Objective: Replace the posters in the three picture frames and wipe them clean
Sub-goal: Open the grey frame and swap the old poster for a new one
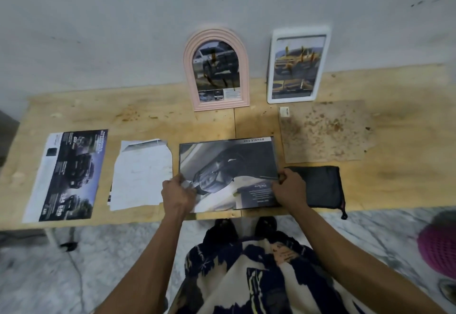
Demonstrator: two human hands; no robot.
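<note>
Poster (228, 165) flanked by torn paper (142, 175), dark cloth (320, 185)

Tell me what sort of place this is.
Probably a makeshift work spot in a home or storeroom: a bare plywood table stands against a scuffed painted wall over a marble-patterned floor, with a pink arched picture frame leaning on the wall.

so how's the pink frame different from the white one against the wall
The pink frame has an arched top; the white frame is a rectangle with rounded corners. The pink frame's picture is dark and grey, the white frame's mostly yellow. The pink frame stands to the left of the white frame. Both lean upright against the wall, each holding a stained vehicle poster.
</note>
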